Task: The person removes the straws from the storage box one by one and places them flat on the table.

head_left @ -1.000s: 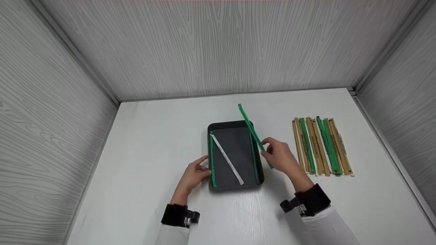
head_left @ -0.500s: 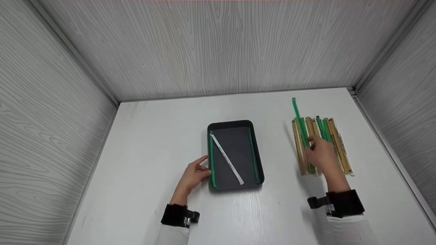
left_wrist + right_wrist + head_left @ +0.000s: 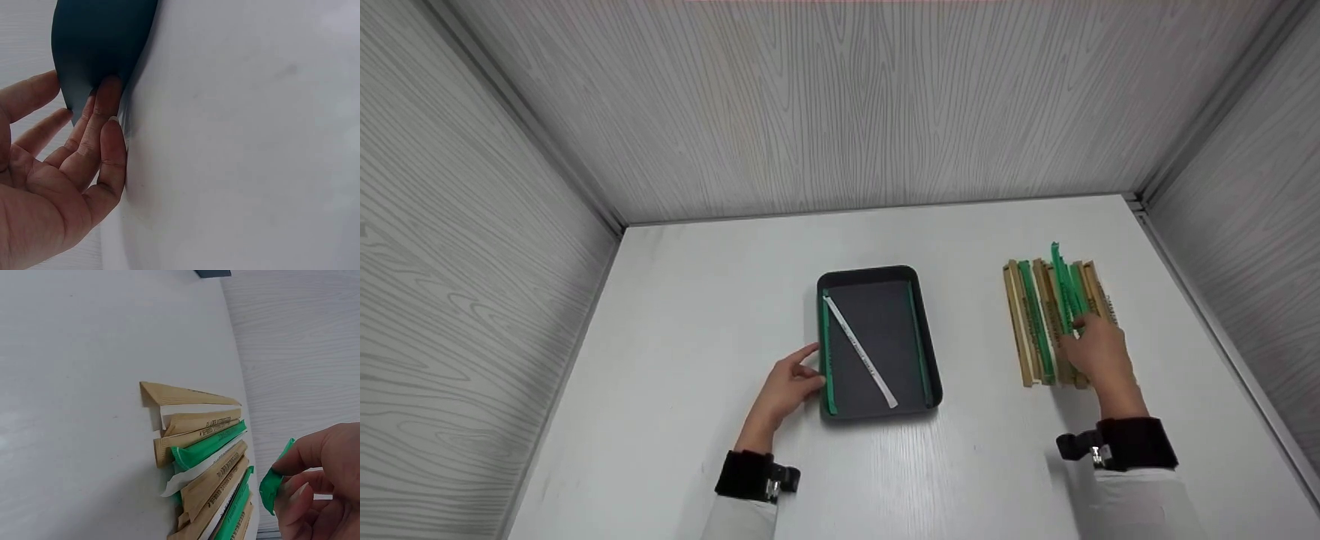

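My left hand [image 3: 789, 386] rests its fingertips against the outer left wall of a dark rectangular tray [image 3: 877, 412]; in the left wrist view the fingers [image 3: 107, 107] lie against its blue-black side. Inside the tray lie a white slim packet [image 3: 861, 351] set diagonally and green slim packets along the left and right walls. On the right, my right hand [image 3: 1099, 352] pinches a long narrow green paper packet [image 3: 271, 489] between thumb and fingers, low over a row of similar packets [image 3: 208, 478]. The hand hides the lower right part of that row.
The row [image 3: 1027, 322] mixes brown, green and white packets side by side, some overlapping, on the white table [image 3: 697, 300]. Grey wood-grain panels [image 3: 840, 105] enclose the table at the back and both sides.
My right hand has carried the green packet from above the tray's right edge rightward to the packet row and moved on to the row's right part. The left hand and tray stay put.
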### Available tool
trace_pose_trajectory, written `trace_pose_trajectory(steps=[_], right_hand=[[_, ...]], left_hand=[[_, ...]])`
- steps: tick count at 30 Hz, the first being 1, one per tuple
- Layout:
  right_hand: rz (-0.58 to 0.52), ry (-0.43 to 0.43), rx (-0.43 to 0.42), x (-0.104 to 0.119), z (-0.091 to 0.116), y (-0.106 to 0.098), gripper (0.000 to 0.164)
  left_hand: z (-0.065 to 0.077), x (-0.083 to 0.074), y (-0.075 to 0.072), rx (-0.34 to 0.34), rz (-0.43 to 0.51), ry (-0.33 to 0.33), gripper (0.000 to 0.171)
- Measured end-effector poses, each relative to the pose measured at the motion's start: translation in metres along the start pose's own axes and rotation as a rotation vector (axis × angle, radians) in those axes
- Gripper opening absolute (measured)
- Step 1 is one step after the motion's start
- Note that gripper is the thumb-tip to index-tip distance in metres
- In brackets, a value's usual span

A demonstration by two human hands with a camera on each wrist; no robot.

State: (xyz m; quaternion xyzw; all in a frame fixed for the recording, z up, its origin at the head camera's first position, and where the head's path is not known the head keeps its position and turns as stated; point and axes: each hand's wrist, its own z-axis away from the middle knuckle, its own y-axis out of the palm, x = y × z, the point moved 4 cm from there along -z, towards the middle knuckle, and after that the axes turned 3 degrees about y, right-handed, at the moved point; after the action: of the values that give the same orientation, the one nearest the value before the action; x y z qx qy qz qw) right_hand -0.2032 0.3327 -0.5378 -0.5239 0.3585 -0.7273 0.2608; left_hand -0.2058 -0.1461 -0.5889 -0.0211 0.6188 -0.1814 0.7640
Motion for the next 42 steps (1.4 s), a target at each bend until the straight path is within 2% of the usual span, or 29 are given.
trace_pose_trajectory(steps=[6, 16, 21, 26, 32, 35, 38, 42], right_hand=[[0.008, 0.050, 0.052, -0.010, -0.007, 0.006, 0.047], [0.080, 0.047, 0.050, -0.012, -0.011, 0.011, 0.048], [0.080, 0.027, 0.018, -0.002, -0.009, 0.016, 0.054], [0.078, -0.054, 0.028, 0.035, -0.002, 0.037, 0.051], [0.159, -0.304, 0.002, 0.103, 0.028, 0.076, 0.034], [0.163, -0.411, 0.023, 0.132, 0.043, 0.099, 0.023], [0.159, -0.485, 0.058, 0.153, 0.054, 0.119, 0.016], [0.184, -0.537, 0.076, 0.168, 0.060, 0.140, 0.014]], left_hand=[[0.000, -0.001, 0.000, 0.007, 0.012, 0.005, 0.063], [-0.001, 0.000, 0.000, 0.005, 0.012, 0.004, 0.063], [-0.001, 0.000, -0.001, 0.004, 0.017, -0.001, 0.063], [-0.002, 0.000, -0.002, 0.000, 0.011, -0.004, 0.063], [-0.002, 0.000, -0.001, -0.003, -0.005, -0.013, 0.062], [-0.002, 0.000, -0.001, -0.009, -0.010, -0.014, 0.062], [-0.002, 0.000, -0.001, -0.009, -0.009, -0.013, 0.063], [-0.002, 0.000, -0.002, -0.008, -0.009, -0.013, 0.063]])
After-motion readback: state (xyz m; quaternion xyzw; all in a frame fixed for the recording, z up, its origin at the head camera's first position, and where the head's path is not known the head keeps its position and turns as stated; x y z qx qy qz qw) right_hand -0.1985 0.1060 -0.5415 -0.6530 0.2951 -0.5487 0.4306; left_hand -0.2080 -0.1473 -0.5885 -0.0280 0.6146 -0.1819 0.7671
